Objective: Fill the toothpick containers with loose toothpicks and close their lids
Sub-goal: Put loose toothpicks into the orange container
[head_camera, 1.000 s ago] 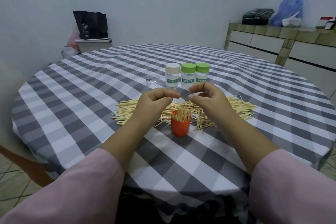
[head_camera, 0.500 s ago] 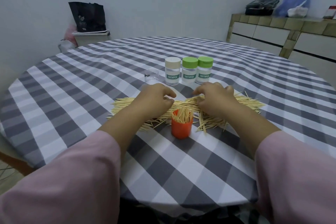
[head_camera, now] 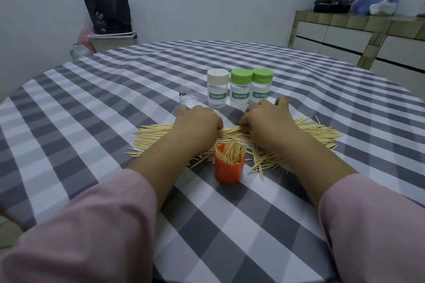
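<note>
Lying under both hands: loose toothpicks.

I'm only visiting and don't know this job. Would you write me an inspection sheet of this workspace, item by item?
Surface: round table under a grey and white checked cloth.
Job's things: loose toothpicks spread in a wide heap; orange container standing open, toothpicks upright inside; three clear TOOTHPICK jars in a row, lids on, one with a beige lid and two with green lids.
Clutter: small clear cup left of the jars.
Hands: left hand and right hand both down on the heap, fingers curled; what they hold is hidden.
Cables: nothing seen.
Surroundings: black bag on a bin, tiled counter with bags on top.
</note>
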